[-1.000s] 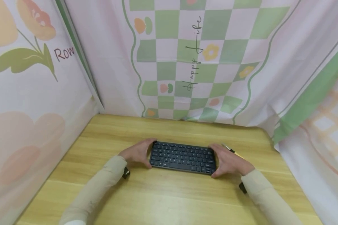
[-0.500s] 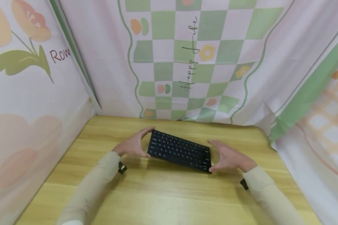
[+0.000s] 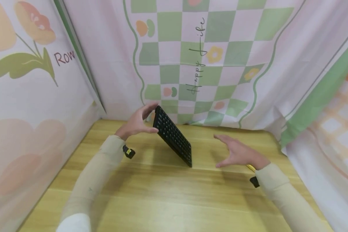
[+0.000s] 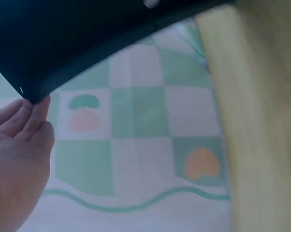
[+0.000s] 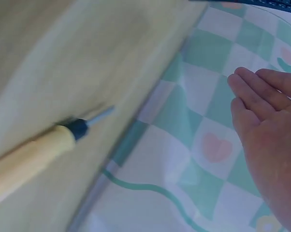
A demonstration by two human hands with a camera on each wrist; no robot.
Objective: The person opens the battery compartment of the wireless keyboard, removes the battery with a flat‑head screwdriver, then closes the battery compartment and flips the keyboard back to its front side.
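A black keyboard (image 3: 174, 137) tilts steeply in the head view, its left end raised and its right end low near the tabletop. My left hand (image 3: 137, 120) grips the raised end between thumb and fingers. In the left wrist view the dark underside of the keyboard (image 4: 97, 38) shows, with fingertips at its corner. My right hand (image 3: 239, 151) is apart from the keyboard, to its right, thumb and fingers spread with nothing between them. Partly hidden behind the right wrist lies a yellow-handled tool (image 3: 251, 168); the right wrist view shows its handle (image 5: 34, 154), black collar and thin metal shaft.
The wooden table (image 3: 168, 199) lies under both hands. A checked green and white curtain (image 3: 197, 64) hangs along its back edge. Printed cloth walls (image 3: 26, 145) close off the left and right sides.
My left hand has lifted the keyboard's left end up and tipped it steeply. My right hand has let go of the other end and stands away from it.
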